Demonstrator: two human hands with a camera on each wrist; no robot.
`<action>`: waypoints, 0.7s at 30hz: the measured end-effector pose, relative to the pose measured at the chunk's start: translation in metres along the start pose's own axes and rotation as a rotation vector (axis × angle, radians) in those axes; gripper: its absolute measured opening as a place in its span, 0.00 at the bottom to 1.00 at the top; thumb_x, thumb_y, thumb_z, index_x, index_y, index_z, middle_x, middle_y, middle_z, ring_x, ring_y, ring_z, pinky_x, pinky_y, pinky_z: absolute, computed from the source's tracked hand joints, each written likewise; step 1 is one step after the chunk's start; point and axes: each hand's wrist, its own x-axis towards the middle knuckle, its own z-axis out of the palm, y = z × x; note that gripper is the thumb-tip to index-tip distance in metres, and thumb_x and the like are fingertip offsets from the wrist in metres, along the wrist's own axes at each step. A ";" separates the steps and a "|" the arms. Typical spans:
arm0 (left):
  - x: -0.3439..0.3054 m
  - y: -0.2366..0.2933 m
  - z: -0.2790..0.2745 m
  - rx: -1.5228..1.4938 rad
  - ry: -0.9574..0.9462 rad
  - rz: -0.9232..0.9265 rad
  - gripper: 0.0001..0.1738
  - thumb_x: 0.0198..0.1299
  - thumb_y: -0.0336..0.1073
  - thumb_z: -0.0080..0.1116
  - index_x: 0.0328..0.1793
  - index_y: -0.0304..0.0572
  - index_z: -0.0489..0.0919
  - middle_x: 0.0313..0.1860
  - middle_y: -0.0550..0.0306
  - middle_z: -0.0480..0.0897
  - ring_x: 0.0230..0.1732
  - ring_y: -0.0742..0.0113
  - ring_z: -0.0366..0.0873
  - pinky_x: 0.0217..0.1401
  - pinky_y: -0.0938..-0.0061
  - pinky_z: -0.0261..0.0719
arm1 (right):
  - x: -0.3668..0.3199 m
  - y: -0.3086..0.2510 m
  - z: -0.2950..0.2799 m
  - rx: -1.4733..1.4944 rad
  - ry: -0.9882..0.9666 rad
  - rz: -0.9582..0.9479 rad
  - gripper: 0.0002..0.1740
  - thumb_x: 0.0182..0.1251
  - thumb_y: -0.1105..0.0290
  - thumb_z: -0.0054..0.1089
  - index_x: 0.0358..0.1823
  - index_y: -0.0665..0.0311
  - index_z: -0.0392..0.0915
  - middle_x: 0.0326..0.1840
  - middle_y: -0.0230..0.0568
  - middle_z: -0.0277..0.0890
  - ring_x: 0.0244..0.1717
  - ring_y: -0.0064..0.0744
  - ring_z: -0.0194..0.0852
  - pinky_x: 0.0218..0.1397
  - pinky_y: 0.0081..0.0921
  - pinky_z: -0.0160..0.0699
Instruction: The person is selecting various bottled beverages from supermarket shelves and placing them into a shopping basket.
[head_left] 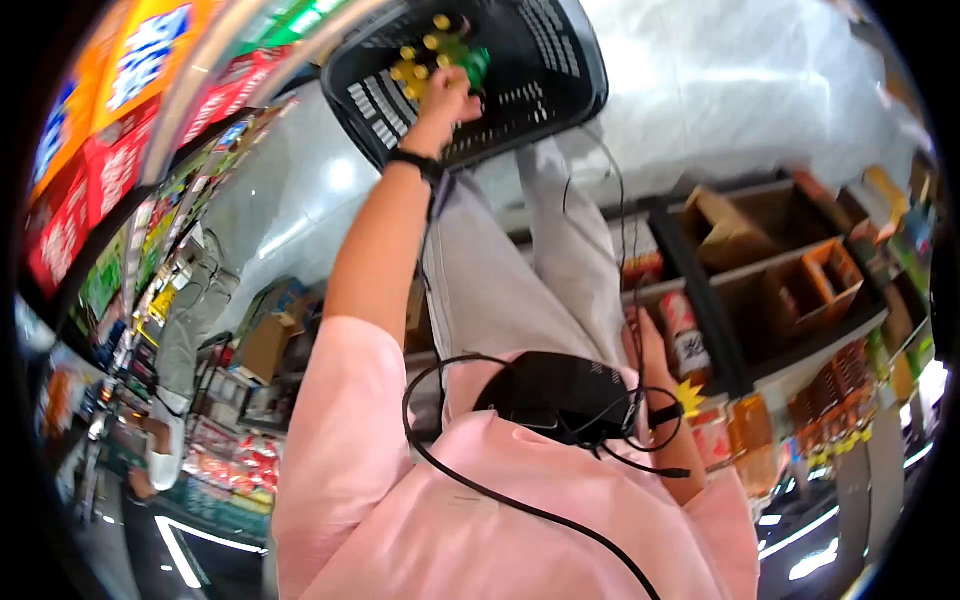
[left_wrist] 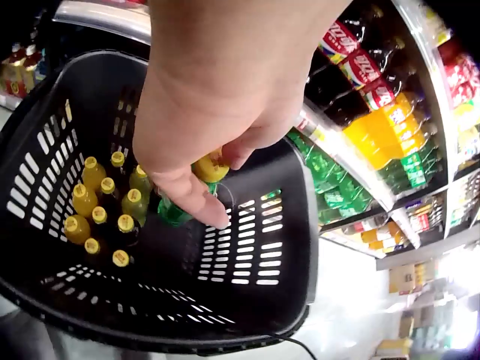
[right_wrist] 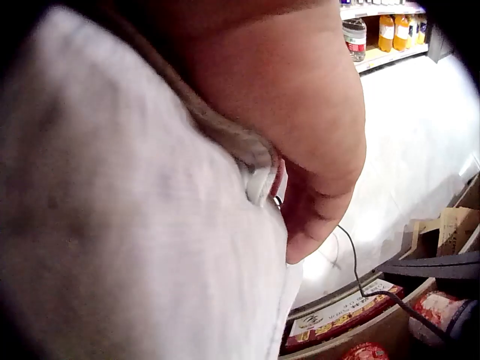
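My left hand (left_wrist: 217, 112) reaches into a black basket (left_wrist: 311, 247) and grips a green bottle (left_wrist: 174, 213) near its yellow cap, fingers curled round the top. Several small bottles with yellow caps (left_wrist: 107, 184) stand together to the left of it in the basket. In the head view the left hand (head_left: 447, 100) is over the near side of the basket (head_left: 590, 60). My right hand (right_wrist: 300, 135) hangs beside the grey trousers (right_wrist: 150, 225), fingers loosely bent, with no object seen in it.
Shelves of cola, orange and green bottles (left_wrist: 330, 180) stand right of the basket in the left wrist view. Crates with boxes (head_left: 740, 230) line the right side in the head view. A thin black cable (right_wrist: 360, 277) hangs by the right hand. Another person (head_left: 165, 440) is at the left.
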 end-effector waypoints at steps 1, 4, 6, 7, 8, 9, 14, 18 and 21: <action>0.020 0.005 0.000 0.033 -0.028 -0.006 0.15 0.70 0.31 0.54 0.61 0.47 0.69 0.39 0.53 0.77 0.36 0.59 0.83 0.40 0.59 0.90 | -0.010 -0.004 0.004 -0.514 0.004 -0.265 0.14 0.71 0.67 0.51 0.51 0.69 0.73 0.47 0.60 0.76 0.49 0.62 0.74 0.53 0.45 0.74; 0.051 0.010 0.010 0.065 -0.036 -0.038 0.24 0.65 0.23 0.55 0.67 0.43 0.68 0.42 0.49 0.78 0.40 0.57 0.82 0.47 0.58 0.89 | -0.031 -0.013 0.020 -1.016 0.022 -0.549 0.19 0.67 0.67 0.53 0.54 0.71 0.70 0.48 0.61 0.74 0.51 0.64 0.72 0.55 0.48 0.73; 0.079 0.011 0.017 0.039 -0.021 0.028 0.27 0.63 0.23 0.57 0.69 0.42 0.67 0.44 0.47 0.78 0.41 0.56 0.82 0.49 0.58 0.89 | -0.034 -0.021 0.027 -0.999 0.073 -0.589 0.22 0.64 0.67 0.54 0.56 0.71 0.69 0.49 0.61 0.73 0.52 0.65 0.71 0.56 0.50 0.72; 0.090 0.009 0.018 0.042 -0.001 0.009 0.27 0.63 0.23 0.58 0.68 0.42 0.68 0.46 0.46 0.78 0.43 0.56 0.81 0.49 0.58 0.88 | -0.032 -0.021 0.028 -0.994 0.046 -0.613 0.23 0.63 0.67 0.54 0.57 0.71 0.68 0.50 0.61 0.72 0.53 0.66 0.70 0.55 0.50 0.72; 0.102 0.007 0.022 0.105 0.049 -0.038 0.27 0.62 0.26 0.59 0.68 0.44 0.68 0.50 0.45 0.76 0.46 0.55 0.80 0.49 0.57 0.88 | -0.030 -0.021 0.029 -0.990 0.020 -0.638 0.24 0.62 0.68 0.54 0.59 0.71 0.67 0.50 0.61 0.71 0.53 0.66 0.70 0.55 0.50 0.72; 0.110 0.005 0.020 0.133 0.075 -0.088 0.27 0.62 0.28 0.60 0.68 0.45 0.68 0.52 0.46 0.75 0.47 0.54 0.79 0.49 0.58 0.88 | -0.035 -0.022 0.031 -0.970 0.012 -0.602 0.24 0.62 0.68 0.54 0.58 0.70 0.67 0.50 0.60 0.71 0.53 0.66 0.70 0.55 0.49 0.72; 0.158 0.001 0.020 0.228 0.094 -0.137 0.26 0.63 0.35 0.60 0.67 0.47 0.69 0.54 0.47 0.71 0.47 0.53 0.77 0.50 0.57 0.86 | -0.028 -0.033 0.041 -0.963 0.029 -0.460 0.22 0.61 0.68 0.54 0.56 0.67 0.68 0.50 0.57 0.72 0.51 0.65 0.70 0.53 0.49 0.73; 0.195 -0.004 0.022 0.279 0.089 -0.180 0.22 0.61 0.38 0.61 0.61 0.45 0.72 0.48 0.52 0.72 0.41 0.59 0.75 0.42 0.63 0.86 | -0.023 -0.032 0.049 -0.865 0.117 -0.384 0.18 0.58 0.73 0.53 0.51 0.67 0.69 0.46 0.58 0.71 0.50 0.64 0.70 0.53 0.48 0.72; 0.217 -0.011 0.020 0.302 0.085 -0.251 0.21 0.64 0.41 0.59 0.61 0.43 0.73 0.42 0.55 0.69 0.39 0.63 0.74 0.44 0.63 0.85 | -0.019 -0.025 0.048 -0.876 0.107 -0.380 0.18 0.58 0.74 0.53 0.51 0.68 0.70 0.46 0.57 0.71 0.50 0.63 0.70 0.53 0.47 0.72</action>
